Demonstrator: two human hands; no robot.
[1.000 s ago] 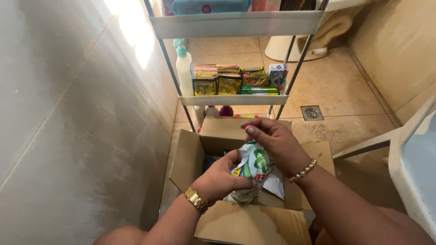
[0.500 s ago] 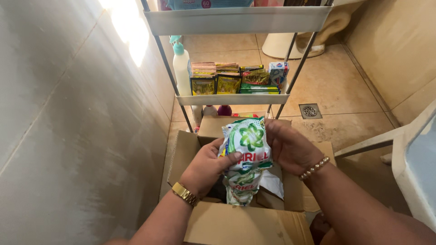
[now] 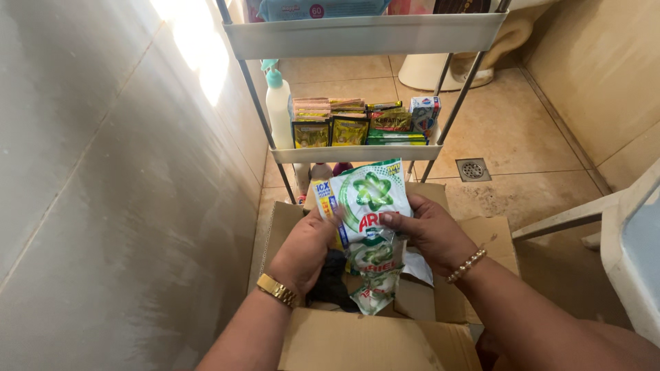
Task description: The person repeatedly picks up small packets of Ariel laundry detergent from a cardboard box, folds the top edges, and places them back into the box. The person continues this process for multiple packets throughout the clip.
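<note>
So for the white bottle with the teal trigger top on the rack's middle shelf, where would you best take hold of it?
Probably by the narrow neck under the teal trigger of the spray bottle, coming from above or the front. It stands upright at the shelf's left end, with a rack post on one side and sachets close on the other, so the body's sides are crowded.

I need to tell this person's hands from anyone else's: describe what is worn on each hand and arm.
Both forearms are bare, with no sleeves in view and no gloves. The left hand has a gold-coloured metal wristwatch with a link band at the wrist. The right hand has a bracelet of round, pale gold beads at the wrist. No rings can be made out.
</note>
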